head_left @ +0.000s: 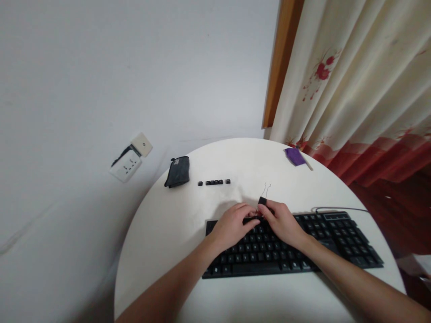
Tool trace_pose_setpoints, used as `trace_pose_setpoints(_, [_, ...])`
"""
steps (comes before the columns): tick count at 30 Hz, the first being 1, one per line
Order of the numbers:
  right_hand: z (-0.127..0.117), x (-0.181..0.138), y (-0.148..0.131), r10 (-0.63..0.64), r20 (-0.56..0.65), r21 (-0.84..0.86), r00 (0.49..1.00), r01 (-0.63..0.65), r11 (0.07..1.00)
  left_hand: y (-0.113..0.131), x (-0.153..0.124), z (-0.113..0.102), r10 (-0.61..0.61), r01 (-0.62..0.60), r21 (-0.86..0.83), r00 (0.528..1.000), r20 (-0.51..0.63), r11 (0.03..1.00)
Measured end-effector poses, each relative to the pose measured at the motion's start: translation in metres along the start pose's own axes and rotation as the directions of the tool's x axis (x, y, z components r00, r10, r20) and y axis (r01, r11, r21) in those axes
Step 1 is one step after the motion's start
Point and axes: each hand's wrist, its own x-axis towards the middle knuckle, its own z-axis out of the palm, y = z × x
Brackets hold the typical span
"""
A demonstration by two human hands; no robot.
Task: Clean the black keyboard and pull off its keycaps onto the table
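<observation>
A black keyboard [256,268] lies across the front of the table under both hands. My right hand [278,220] is closed round the black handle of a keycap puller [262,201], whose two thin wire ends point up and away from the keys. My left hand [235,224] rests over the keyboard's upper left part with its fingers curled in. Its fingertips meet those of my right hand at the top key row; what they pinch, if anything, is hidden. Beyond the hands, several loose black keycaps [214,182] stand in a row on the table.
The round white table [158,242] stands against the wall. A dark zip pouch [178,172] lies at its left edge, and a purple cloth brush-like item [295,157] at the back right. The keyboard cable [340,208] runs off rightward. A curtain [336,89] hangs behind.
</observation>
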Motion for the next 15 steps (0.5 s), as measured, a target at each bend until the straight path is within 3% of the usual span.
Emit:
trace_pose_setpoints(9, [-0.0038,-0.0012,-0.0063,-0.064,-0.067,0.081,0.996,0.07,0.994,-0.0053,-0.0068,0.0039,0.122,-0.128,-0.012,0.966,-0.226,0.992])
trace_pose_setpoints(15, [-0.0044,-0.0016,-0.0106,-0.068,-0.012,0.106,0.998,0.069,0.992,-0.0035,-0.0092,0.0026,0.22,-0.186,0.158,0.947,-0.234,0.97])
